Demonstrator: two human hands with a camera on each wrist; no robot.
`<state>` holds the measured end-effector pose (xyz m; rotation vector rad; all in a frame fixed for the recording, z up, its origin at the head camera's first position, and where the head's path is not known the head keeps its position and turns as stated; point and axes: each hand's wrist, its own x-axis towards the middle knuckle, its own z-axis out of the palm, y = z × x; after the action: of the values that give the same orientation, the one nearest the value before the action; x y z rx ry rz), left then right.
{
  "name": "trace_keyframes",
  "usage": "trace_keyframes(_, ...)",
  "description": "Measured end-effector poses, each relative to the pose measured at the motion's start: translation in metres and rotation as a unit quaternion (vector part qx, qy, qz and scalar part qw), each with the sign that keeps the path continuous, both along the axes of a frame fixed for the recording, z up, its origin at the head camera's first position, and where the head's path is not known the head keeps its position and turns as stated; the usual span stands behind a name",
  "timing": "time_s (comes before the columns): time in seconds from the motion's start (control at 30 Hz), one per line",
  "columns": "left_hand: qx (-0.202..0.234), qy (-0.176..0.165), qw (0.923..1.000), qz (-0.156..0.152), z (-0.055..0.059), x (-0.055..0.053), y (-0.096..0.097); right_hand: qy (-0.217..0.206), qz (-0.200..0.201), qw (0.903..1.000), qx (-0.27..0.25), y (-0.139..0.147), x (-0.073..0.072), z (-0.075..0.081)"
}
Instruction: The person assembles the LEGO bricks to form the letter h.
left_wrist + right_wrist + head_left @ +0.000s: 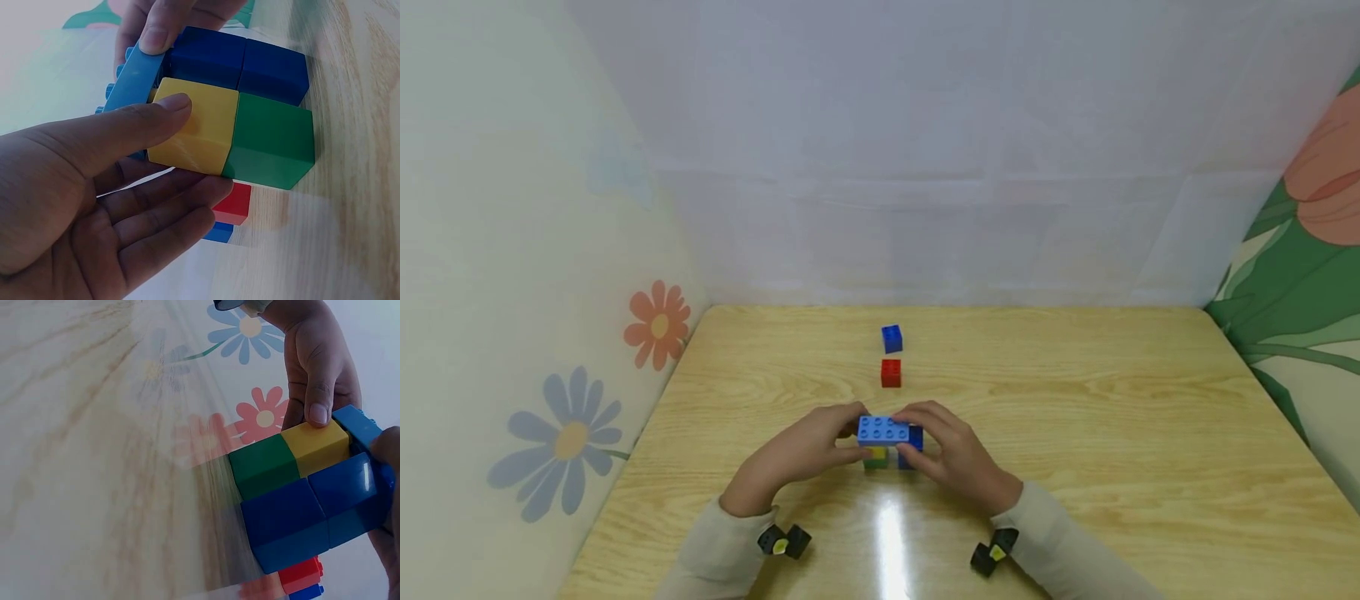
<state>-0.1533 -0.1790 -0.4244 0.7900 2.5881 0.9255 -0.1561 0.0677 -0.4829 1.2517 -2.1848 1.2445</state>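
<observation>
A long light blue brick (880, 431) with studs up lies across the tops of two short stacks. One stack is a yellow brick (197, 125) on a green brick (272, 140); beside it stand two dark blue bricks (284, 519), one on the other. In the left wrist view, a bit of yellow stud shows in a narrow gap under the light blue brick. My left hand (808, 442) pinches the yellow brick, thumb on its near face and fingers behind. With thumb and fingers, my right hand (955, 454) grips the light blue brick at its right end.
Beyond the hands, a red brick (891, 373) and a small blue brick (892, 338) sit in line on the wooden table (1075, 400). A white cloth (925, 208) hangs along the back edge. Flower-patterned panels stand at both sides.
</observation>
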Motion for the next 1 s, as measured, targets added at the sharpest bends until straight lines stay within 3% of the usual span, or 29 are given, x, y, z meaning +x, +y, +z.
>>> trace_keyframes(0.33,0.001,-0.004,1.0000,-0.001,-0.0013,-0.0004,-0.0004,-0.010,0.004,0.9999,-0.009,0.0008,0.0004,-0.0008)
trace_keyframes(1.0,0.006,0.004,0.9999,-0.007,-0.0009,0.0015,-0.0016,0.026,0.018,0.9995,-0.010,0.0025,-0.0017,-0.0016)
